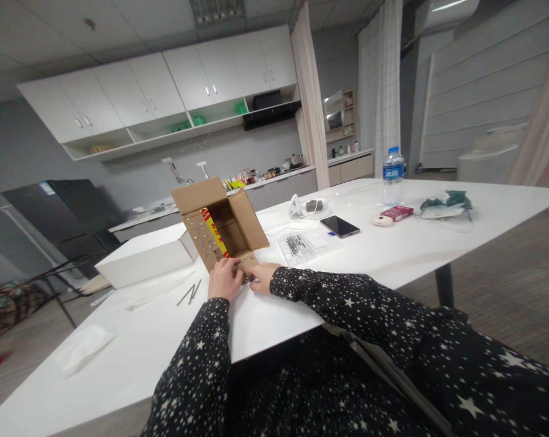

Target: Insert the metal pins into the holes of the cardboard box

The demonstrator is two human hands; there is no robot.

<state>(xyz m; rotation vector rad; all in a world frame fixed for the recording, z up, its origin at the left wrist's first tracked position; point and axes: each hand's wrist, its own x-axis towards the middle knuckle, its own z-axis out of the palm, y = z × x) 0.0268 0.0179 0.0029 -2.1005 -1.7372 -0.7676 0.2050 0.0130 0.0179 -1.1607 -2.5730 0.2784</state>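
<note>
An open brown cardboard box (pixel 224 227) lies on the white table (pixel 393 255), its flaps spread and a yellow and red item inside. One flap is studded with small metal fasteners. My left hand (pixel 224 278) rests on the box's near flap, fingers curled on the cardboard. My right hand (pixel 262 276) touches the same flap from the right, fingertips pinched at its edge; whether they hold something small is too fine to tell. Both sleeves are black with white stars.
A white box (pixel 144 255) stands left of the cardboard box, with loose metal pins (pixel 190 292) before it. A clear bag of small parts (pixel 296 247), a phone (pixel 339 226), a water bottle (pixel 393 176), a red pack (pixel 396 212) and a green bundle (pixel 445 203) lie farther right.
</note>
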